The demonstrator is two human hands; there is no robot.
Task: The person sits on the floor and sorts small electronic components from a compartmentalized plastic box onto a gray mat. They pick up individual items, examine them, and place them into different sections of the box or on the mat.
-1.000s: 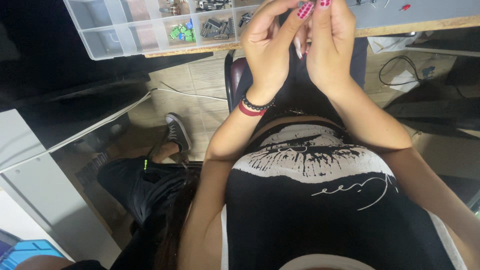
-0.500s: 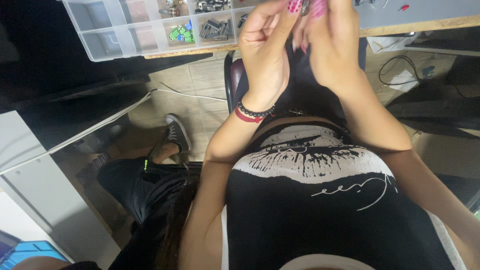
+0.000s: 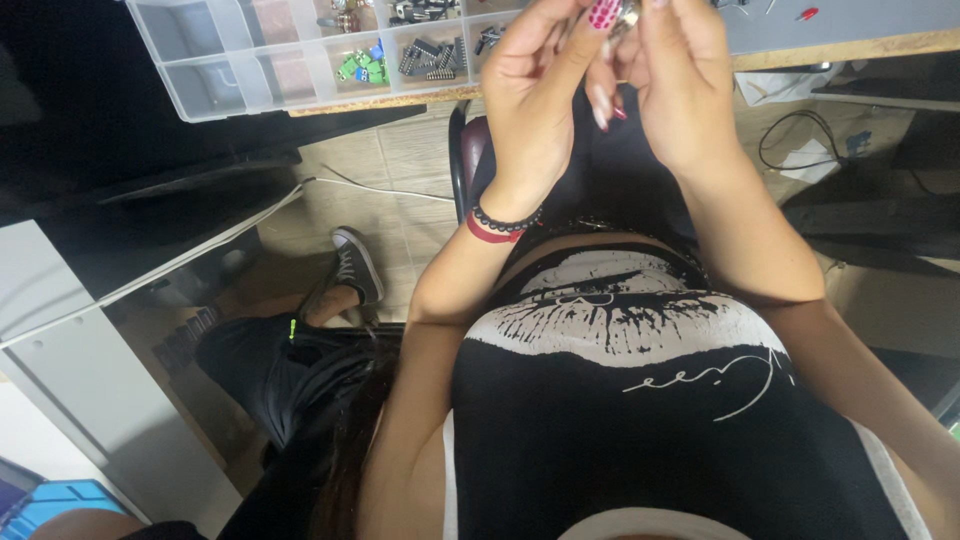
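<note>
My left hand [image 3: 540,95] and my right hand [image 3: 680,85] are raised together at the top of the view, fingertips meeting around a small metallic part [image 3: 625,15] that is mostly hidden and cut off by the frame edge. Painted nails show on both hands. My left wrist wears a dark bead bracelet and a red band [image 3: 497,226]. Both hands hover in front of the wooden table edge [image 3: 850,48], above my lap.
A clear plastic compartment box [image 3: 300,60] with green, black and metal small parts sits on the table at upper left. A red chair edge [image 3: 470,150], floor cables [image 3: 790,140], another person's sneaker [image 3: 355,265] and dark trouser leg, and a grey panel [image 3: 90,390] lie below.
Both hands have lifted slightly toward the top edge of the view, fingers still pinched together on the small part. The rest looks the same.
</note>
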